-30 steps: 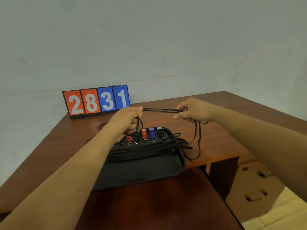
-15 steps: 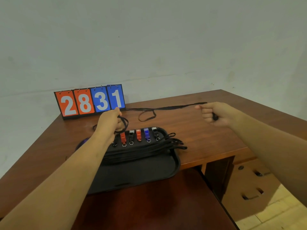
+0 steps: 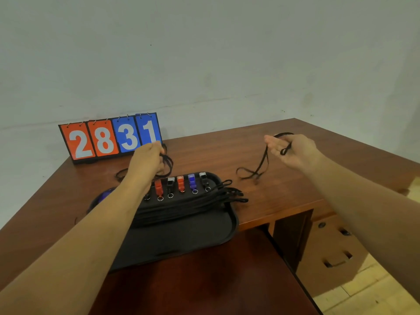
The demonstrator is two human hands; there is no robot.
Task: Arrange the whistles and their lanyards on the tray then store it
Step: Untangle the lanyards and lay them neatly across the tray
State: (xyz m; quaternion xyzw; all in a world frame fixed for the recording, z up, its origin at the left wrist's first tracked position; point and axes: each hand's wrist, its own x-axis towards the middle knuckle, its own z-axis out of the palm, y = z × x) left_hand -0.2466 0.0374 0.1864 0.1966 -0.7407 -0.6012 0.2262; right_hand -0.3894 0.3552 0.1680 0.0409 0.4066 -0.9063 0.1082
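Observation:
A black tray lies on the wooden desk with several whistles in a row along its far edge: red, black, orange, blue and black. Their black lanyards lie bundled across the tray, ends sticking over its right rim. My left hand hovers behind the row, gripping a loop of black lanyard. My right hand, raised at the right, pinches another black lanyard whose lower loops trail on the desk.
A flip scoreboard reading 2831 stands at the back left against the wall. A blue object peeks out behind my left forearm. The desk's right edge drops to a drawer unit and tiled floor.
The lanyard that was stretched taut between both hands has gone slack. My right hand rose and turned palm-up with its end; the cord's middle now rests on the desk.

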